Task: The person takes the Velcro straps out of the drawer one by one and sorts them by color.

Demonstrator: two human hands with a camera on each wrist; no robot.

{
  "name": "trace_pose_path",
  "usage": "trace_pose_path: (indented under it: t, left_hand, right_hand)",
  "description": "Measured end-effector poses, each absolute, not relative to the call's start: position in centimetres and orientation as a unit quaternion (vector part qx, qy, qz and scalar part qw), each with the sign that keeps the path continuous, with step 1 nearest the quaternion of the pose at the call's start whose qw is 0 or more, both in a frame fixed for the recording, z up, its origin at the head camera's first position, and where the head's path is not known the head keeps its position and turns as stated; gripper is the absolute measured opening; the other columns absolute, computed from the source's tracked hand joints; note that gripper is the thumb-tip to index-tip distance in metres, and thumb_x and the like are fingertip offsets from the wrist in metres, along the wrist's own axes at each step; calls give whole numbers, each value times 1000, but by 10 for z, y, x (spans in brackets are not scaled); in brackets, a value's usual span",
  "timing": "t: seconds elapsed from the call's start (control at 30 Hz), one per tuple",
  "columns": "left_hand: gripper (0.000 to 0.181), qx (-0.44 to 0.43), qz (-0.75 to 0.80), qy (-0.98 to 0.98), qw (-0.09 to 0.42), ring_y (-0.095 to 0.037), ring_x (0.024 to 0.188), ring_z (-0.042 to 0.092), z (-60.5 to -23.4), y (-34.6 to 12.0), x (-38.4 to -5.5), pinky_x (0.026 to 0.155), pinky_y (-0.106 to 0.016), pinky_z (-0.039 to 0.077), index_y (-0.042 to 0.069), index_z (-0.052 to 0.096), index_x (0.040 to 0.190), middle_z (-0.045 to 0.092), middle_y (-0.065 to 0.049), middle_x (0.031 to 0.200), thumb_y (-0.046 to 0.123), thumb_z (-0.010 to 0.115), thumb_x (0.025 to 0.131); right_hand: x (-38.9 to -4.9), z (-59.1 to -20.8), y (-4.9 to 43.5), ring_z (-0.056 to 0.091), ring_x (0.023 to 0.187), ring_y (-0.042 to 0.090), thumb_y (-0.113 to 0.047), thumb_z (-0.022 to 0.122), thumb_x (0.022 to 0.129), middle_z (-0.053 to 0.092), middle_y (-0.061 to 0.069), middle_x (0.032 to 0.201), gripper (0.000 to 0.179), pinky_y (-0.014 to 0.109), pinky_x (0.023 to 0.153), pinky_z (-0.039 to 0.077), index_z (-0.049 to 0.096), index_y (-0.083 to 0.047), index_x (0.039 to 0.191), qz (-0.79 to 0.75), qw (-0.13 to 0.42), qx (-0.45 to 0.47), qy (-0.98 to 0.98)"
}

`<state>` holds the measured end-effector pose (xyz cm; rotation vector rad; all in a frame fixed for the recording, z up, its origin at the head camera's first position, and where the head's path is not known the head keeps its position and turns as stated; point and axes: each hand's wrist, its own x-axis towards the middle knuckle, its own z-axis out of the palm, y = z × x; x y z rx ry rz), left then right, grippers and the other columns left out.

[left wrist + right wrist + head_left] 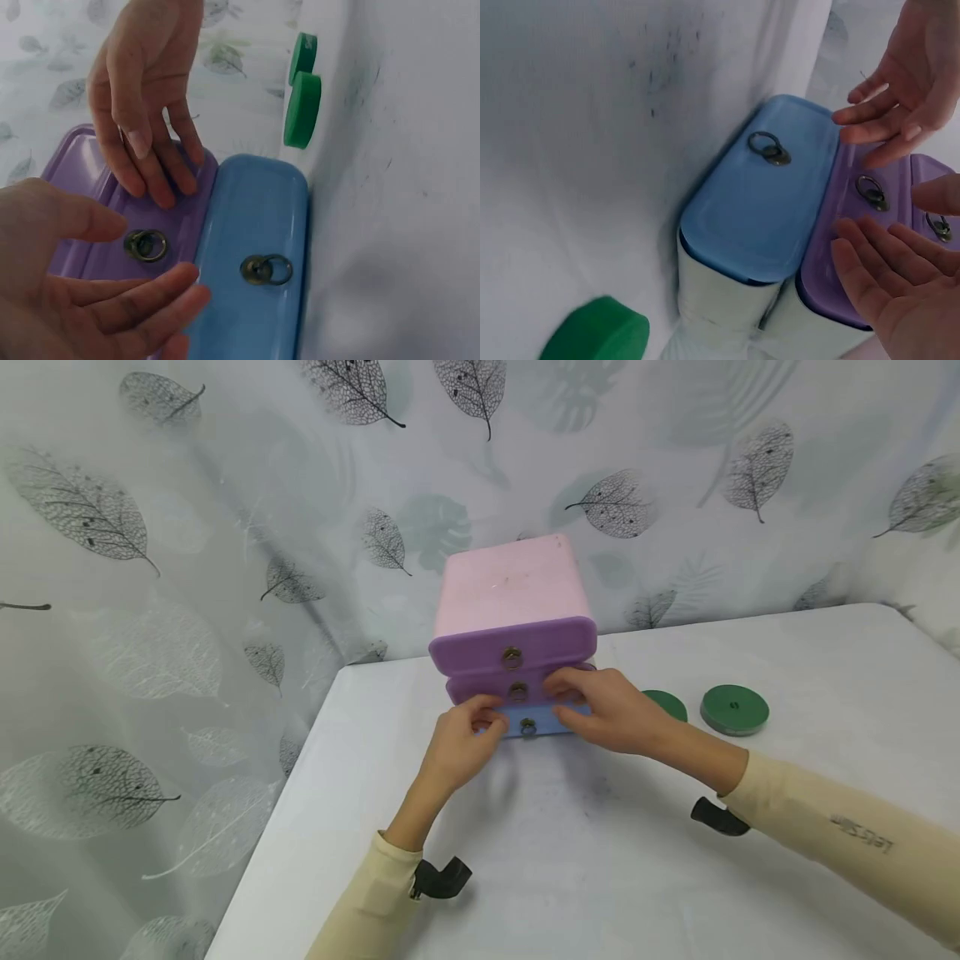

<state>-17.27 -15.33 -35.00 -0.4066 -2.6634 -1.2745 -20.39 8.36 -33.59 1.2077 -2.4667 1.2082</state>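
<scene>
A small drawer unit (513, 581) with a pink top stands on the table, its fronts toward me. Its top drawer (472, 652) and middle drawer (483, 685) have purple fronts; the bottom drawer (757, 202) is blue. Each front carries a bronze ring pull (259, 270). My left hand (453, 743) is at the left end of the lower two fronts, fingers loosely bent. My right hand (618, 710) is on the other side, its fingertips right at the middle purple front. In both wrist views the hands face each other across the ring pulls, nothing between their fingers.
Two green discs lie to the right of the drawers: a nearer disc (735, 708) in full view and another disc (666, 703) partly behind my right hand. The white table (570, 877) meets a leaf-patterned curtain (300, 510) at the back and left.
</scene>
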Motion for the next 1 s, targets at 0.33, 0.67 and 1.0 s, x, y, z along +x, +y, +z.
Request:
trace_pose_path:
  t: [0.33, 0.67, 1.0]
  left_hand:
    - [33, -131, -561, -818, -6, -28, 86, 66, -356, -147, -178, 78, -36, 49, 4, 56, 120, 67, -13, 99, 15, 52, 90]
    - [22, -147, -599, -787, 13, -34, 85, 64, -361, -140, -190, 77, -47, 50, 0, 63, 101, 67, -13, 94, 18, 57, 93]
    - [19, -158, -596, -784, 70, -27, 70, 66, -364, -132, -199, 68, -46, 52, -3, 66, 84, 67, -13, 74, 12, 58, 92]
  right_hand:
    - [-207, -346, 72, 63, 90, 17, -4, 59, 85, 64, 9, 108, 32, 32, 74, 51, 58, 0, 116, 428, 13, 377, -821]
    - [-208, -351, 62, 61, 91, 15, -7, 60, 86, 64, 5, 107, 27, 31, 71, 50, 59, -5, 113, 447, -9, 375, -812]
    - [-210, -346, 65, 62, 87, 11, -6, 59, 86, 64, 3, 104, 24, 32, 72, 50, 61, -6, 109, 446, 42, 382, -808]
